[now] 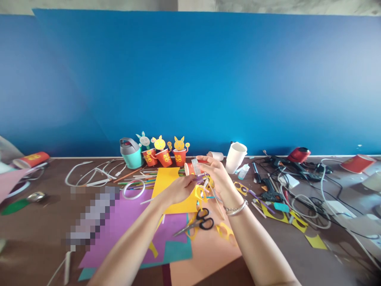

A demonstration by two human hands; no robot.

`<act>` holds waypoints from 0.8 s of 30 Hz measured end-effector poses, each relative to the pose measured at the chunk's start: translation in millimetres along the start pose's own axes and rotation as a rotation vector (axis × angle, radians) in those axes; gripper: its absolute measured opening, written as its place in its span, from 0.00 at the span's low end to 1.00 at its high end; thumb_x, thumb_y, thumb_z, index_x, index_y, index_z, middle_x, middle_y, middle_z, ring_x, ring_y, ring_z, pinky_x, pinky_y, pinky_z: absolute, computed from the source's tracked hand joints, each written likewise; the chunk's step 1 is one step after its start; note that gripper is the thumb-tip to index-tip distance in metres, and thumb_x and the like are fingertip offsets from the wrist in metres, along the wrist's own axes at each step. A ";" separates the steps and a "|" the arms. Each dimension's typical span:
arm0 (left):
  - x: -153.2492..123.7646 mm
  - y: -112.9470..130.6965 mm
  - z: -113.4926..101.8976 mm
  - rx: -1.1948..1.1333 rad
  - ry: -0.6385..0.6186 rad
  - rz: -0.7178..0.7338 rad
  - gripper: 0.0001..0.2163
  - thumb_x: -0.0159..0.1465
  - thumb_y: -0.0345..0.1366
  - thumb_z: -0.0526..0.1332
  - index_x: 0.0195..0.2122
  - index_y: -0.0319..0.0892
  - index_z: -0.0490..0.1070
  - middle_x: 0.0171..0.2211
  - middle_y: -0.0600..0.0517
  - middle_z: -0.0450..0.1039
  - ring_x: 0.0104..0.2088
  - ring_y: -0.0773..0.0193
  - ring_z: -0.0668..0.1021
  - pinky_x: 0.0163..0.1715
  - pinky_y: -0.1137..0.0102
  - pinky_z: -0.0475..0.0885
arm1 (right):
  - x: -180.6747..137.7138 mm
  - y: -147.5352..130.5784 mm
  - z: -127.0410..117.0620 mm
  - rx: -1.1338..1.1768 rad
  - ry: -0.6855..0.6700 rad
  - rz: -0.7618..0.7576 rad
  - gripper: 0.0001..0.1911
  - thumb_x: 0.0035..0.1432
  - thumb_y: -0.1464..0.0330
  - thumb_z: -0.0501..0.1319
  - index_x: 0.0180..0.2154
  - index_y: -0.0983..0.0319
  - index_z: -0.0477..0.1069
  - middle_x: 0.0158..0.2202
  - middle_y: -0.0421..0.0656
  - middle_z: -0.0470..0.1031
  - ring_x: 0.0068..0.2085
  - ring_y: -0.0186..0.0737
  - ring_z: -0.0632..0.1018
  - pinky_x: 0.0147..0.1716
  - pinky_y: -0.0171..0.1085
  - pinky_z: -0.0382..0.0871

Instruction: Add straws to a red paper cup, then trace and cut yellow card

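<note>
My left hand [178, 190] is closed in a pinch on a yellow paper cut-out [201, 193] above the coloured sheets. My right hand [216, 173], with a silver bracelet on its wrist, curls around a small red paper cup [190, 168] lying on its side, and a thin stick [218, 203] hangs down from it. Both hands meet over the yellow sheet [168, 178]. Black-handled scissors [199, 224] lie just below the hands on the orange sheet [205, 254].
Three red cups with paper animal heads [164, 153] and a teal bottle [131, 153] stand at the blue backdrop. A white cup [236, 157], a glue gun [269, 190], tangled cables [309, 198] and yellow scraps lie to the right. Purple paper [125, 222] and straws lie to the left.
</note>
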State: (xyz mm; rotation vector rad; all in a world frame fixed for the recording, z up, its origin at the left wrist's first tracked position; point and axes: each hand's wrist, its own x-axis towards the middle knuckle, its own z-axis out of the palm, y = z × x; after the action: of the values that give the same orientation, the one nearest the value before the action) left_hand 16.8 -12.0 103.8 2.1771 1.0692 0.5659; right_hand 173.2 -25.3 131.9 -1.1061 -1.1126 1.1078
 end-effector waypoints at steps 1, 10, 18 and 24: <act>0.0 0.9 -0.2 -0.009 0.002 -0.012 0.10 0.66 0.38 0.49 0.35 0.43 0.68 0.19 0.56 0.65 0.20 0.65 0.68 0.23 0.72 0.56 | 0.2 0.0 -0.5 0.001 -0.009 0.003 0.20 0.45 0.63 0.67 0.42 0.62 0.75 0.36 0.45 0.78 0.40 0.43 0.77 0.36 0.38 0.67; 1.4 1.6 -2.2 -0.151 -0.021 -0.073 0.10 0.64 0.41 0.51 0.30 0.42 0.65 0.21 0.55 0.71 0.22 0.66 0.70 0.22 0.73 0.60 | 0.7 1.3 0.3 0.035 -0.036 0.023 0.20 0.45 0.65 0.67 0.42 0.63 0.75 0.35 0.44 0.78 0.37 0.41 0.77 0.35 0.37 0.69; 6.4 -6.1 -1.1 -0.283 0.074 -0.120 0.10 0.61 0.41 0.54 0.28 0.41 0.66 0.21 0.54 0.71 0.22 0.67 0.69 0.21 0.73 0.57 | -3.9 -2.5 3.1 0.096 -0.162 -0.007 0.22 0.46 0.62 0.68 0.44 0.61 0.72 0.34 0.43 0.79 0.35 0.41 0.79 0.31 0.36 0.72; 9.7 -7.5 -7.9 -0.417 0.234 -0.148 0.09 0.60 0.41 0.54 0.28 0.41 0.65 0.19 0.56 0.69 0.19 0.69 0.67 0.20 0.74 0.57 | -8.1 -4.3 6.7 -0.108 -0.176 -0.046 0.27 0.45 0.60 0.69 0.47 0.63 0.69 0.35 0.43 0.77 0.31 0.38 0.78 0.28 0.36 0.73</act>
State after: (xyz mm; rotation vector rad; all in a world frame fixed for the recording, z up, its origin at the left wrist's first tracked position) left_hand 13.4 2.2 104.9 1.6866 1.1065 0.9030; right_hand 166.1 -33.1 136.0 -1.0760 -1.3427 1.1357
